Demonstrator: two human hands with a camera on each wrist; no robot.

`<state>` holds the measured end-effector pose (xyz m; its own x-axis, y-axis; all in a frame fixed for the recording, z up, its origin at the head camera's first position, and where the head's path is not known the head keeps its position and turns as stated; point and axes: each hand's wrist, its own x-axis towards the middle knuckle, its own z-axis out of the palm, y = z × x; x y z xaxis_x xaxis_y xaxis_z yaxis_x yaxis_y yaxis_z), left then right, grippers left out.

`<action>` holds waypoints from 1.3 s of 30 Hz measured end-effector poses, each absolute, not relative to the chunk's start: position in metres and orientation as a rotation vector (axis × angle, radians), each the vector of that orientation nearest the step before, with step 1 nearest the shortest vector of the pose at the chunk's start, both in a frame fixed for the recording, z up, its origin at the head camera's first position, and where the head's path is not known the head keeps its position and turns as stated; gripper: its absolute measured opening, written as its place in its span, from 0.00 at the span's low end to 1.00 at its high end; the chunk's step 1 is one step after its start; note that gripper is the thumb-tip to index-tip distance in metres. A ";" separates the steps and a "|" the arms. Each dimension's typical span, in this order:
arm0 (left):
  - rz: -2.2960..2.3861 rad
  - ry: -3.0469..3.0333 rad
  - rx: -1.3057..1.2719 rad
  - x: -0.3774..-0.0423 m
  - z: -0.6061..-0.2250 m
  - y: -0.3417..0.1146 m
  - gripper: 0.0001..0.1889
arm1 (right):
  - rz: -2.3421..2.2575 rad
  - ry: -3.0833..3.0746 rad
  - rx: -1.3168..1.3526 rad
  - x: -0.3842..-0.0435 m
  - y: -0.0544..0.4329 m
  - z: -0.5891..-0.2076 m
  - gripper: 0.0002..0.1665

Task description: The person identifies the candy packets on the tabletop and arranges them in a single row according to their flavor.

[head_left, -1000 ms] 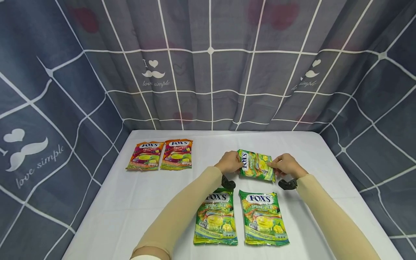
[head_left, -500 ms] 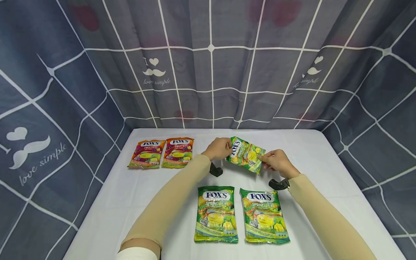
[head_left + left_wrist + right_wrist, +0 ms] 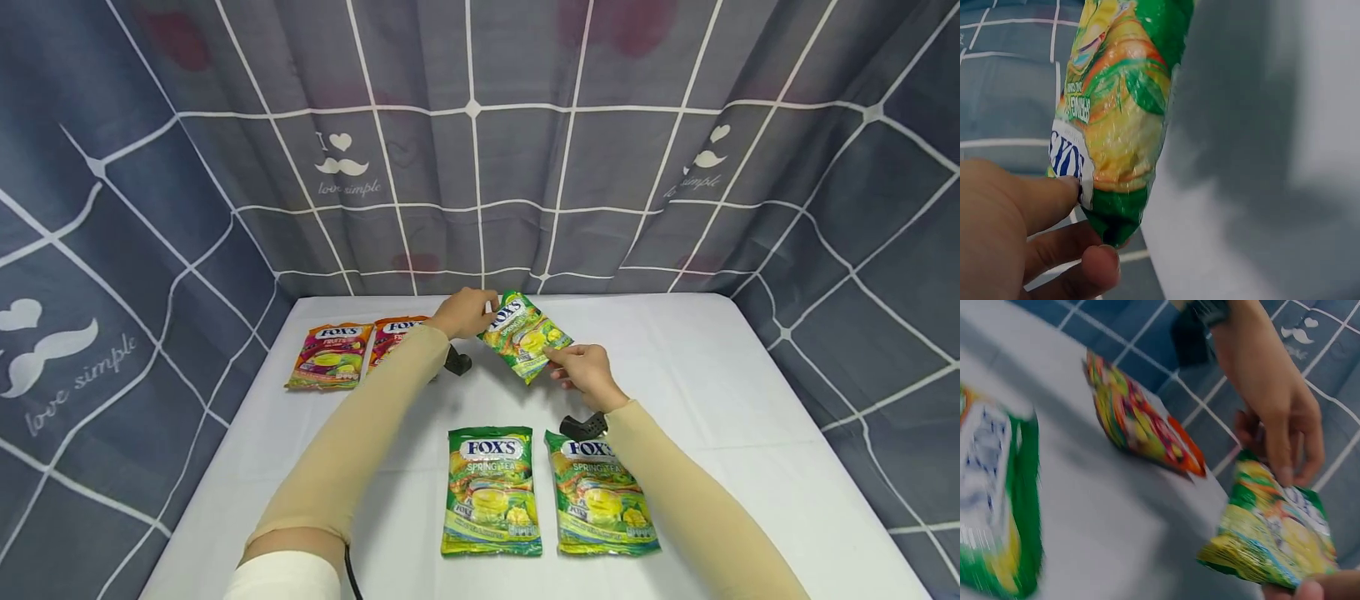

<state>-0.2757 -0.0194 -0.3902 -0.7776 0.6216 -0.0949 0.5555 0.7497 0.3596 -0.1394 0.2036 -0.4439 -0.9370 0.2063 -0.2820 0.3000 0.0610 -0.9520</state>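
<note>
A green Fox's Spring Tea candy bag (image 3: 527, 337) is held tilted above the far part of the table. My left hand (image 3: 463, 313) pinches its top end, by the logo; in the left wrist view the thumb (image 3: 1054, 197) presses on the white label. My right hand (image 3: 588, 372) pinches the lower right corner, and its fingertips show at the bottom edge of the right wrist view. Two more Spring Tea bags lie nearer: the left one (image 3: 491, 500) in full view, the right one (image 3: 603, 508) partly covered by my right wrist and sleeve.
Two orange-red Fox's Fruits bags lie at the far left of the white table (image 3: 750, 500). The left Fruits bag (image 3: 328, 358) is fully seen; the right Fruits bag (image 3: 386, 335) is partly behind my left arm. A grey checked curtain (image 3: 525, 167) surrounds the table's back and sides.
Both hands have carried the held Spring Tea bag leftward and farther back, turning it to a slant. My left arm now covers part of the right Fruits bag. The two near bags lie still.
</note>
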 end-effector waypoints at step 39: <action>0.190 2.824 1.086 -0.337 -0.448 -0.050 0.05 | -2.442 1.637 1.002 -0.156 0.072 -0.480 0.15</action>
